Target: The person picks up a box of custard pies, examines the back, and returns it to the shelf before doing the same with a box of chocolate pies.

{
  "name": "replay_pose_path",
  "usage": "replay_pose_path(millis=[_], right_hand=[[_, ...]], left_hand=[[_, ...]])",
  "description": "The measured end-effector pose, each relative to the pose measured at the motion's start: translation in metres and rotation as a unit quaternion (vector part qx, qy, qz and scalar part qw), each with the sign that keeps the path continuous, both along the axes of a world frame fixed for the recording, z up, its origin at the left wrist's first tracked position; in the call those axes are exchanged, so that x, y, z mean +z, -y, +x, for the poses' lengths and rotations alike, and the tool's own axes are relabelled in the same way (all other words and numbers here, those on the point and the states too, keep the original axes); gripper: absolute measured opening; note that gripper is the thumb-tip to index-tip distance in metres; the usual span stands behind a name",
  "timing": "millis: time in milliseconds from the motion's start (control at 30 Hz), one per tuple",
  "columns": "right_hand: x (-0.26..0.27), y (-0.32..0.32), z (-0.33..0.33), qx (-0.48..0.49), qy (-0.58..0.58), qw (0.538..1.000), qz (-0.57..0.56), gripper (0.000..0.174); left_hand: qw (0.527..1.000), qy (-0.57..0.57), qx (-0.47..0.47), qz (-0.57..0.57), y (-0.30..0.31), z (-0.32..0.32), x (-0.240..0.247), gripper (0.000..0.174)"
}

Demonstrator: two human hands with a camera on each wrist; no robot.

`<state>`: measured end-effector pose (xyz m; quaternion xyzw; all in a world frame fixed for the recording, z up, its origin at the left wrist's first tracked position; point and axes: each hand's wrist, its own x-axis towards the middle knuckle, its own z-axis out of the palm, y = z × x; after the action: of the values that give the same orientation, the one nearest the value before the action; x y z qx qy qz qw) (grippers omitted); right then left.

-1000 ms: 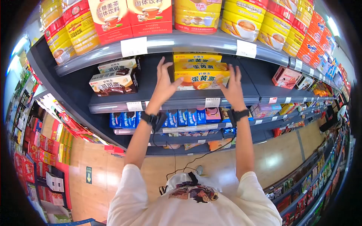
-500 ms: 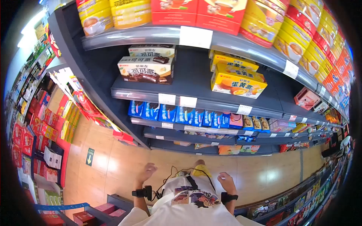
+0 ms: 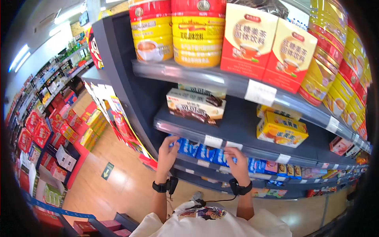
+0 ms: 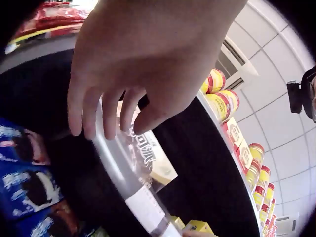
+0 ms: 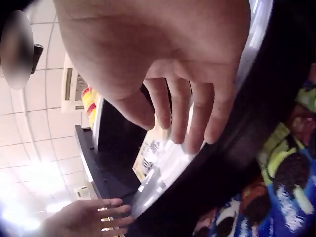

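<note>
My left hand (image 3: 167,156) is raised before the shelf edge, fingers loosely bent and holding nothing. The right hand (image 3: 238,162) is level with it a short way to the right, also holding nothing. Above and between them on the shelf stands a white-and-brown box of chocolate pies (image 3: 193,107), with a paler box (image 3: 202,91) behind it. In the left wrist view, the fingers (image 4: 108,118) overlap the shelf's front strip. Farther right sits a yellow box of pies (image 3: 281,129), with another yellow box partly hidden behind it.
Blue snack packs (image 3: 205,152) line the shelf below, behind the hands. On the shelf above stand yellow tins (image 3: 197,37) and red-and-cream drink boxes (image 3: 248,39). A dark upright panel (image 3: 118,71) closes the shelf's left end. Price tags (image 3: 213,141) hang on the edge.
Both hands left the sides of the yellow boxes, dropped toward the body, then rose to the shelf edge below the chocolate pies. The head view has turned left.
</note>
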<state>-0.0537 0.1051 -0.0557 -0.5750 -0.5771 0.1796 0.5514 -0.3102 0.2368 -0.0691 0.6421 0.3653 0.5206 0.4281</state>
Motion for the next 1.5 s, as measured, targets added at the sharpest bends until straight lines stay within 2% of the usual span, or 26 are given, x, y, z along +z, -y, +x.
replay_pose_path(millis=[100,167,200,333,367,433,467,567,600,700,833,1000,1100,1233,1333,1500], right_hand=[[0.027,-0.035,-0.001,-0.026,0.031,0.996,0.08,0.03],[0.027,-0.058,-0.003,-0.065,-0.066,0.988,0.125,0.036],[0.024,-0.062,-0.005,-0.088,-0.113,0.98,0.136,0.039],[0.032,-0.077,0.002,-0.115,-0.074,0.983,0.119,0.054],[0.033,-0.081,0.004,-0.12,-0.057,0.985,0.114,0.054],[0.035,-0.084,0.009,-0.13,-0.026,0.987,0.092,0.055],[0.031,-0.09,0.01,-0.142,-0.045,0.985,0.088,0.054],[0.023,-0.101,0.004,-0.231,0.087,0.969,0.011,0.054],[0.022,-0.104,0.005,-0.252,0.216,0.943,0.017,0.056],[0.028,-0.101,-0.005,-0.248,0.282,0.927,-0.018,0.056],[0.027,-0.102,-0.002,-0.246,0.284,0.927,0.005,0.054],[0.028,-0.104,-0.003,-0.266,0.279,0.923,-0.013,0.051],[0.031,-0.103,-0.002,-0.263,0.26,0.929,-0.026,0.048],[0.031,-0.102,-0.003,-0.28,0.216,0.935,-0.014,0.039],[0.031,-0.1,-0.003,-0.276,0.154,0.947,-0.047,0.036],[0.03,-0.098,-0.007,-0.304,0.193,0.933,-0.013,0.04]], left_hand=[[0.991,-0.052,0.073,0.098,-0.051,0.006,0.047,0.033],[0.988,-0.027,0.071,0.131,-0.087,0.013,0.058,0.04],[0.987,-0.031,0.082,0.131,-0.105,0.017,0.061,0.042],[0.995,-0.025,0.076,0.054,-0.158,0.021,0.054,0.046],[0.998,-0.038,0.037,0.033,-0.163,0.022,0.052,0.047],[0.996,-0.069,-0.043,-0.02,-0.15,0.025,0.062,0.05],[0.992,-0.117,-0.039,0.014,-0.151,0.026,0.05,0.054],[0.975,-0.219,-0.011,0.032,-0.148,0.025,0.051,0.059],[0.97,-0.233,0.005,0.062,-0.147,0.028,0.05,0.06],[0.95,-0.303,0.042,0.06,-0.138,0.03,0.056,0.061],[0.936,-0.335,0.061,0.087,-0.141,0.027,0.048,0.06],[0.907,-0.378,0.07,0.172,-0.144,0.028,0.041,0.058],[0.904,-0.383,0.057,0.183,-0.143,0.026,0.04,0.058],[0.929,-0.337,0.02,0.151,-0.143,0.022,0.043,0.06],[0.936,-0.333,-0.011,0.115,-0.143,0.019,0.051,0.062],[0.942,-0.315,-0.019,0.114,-0.145,0.019,0.048,0.063]])
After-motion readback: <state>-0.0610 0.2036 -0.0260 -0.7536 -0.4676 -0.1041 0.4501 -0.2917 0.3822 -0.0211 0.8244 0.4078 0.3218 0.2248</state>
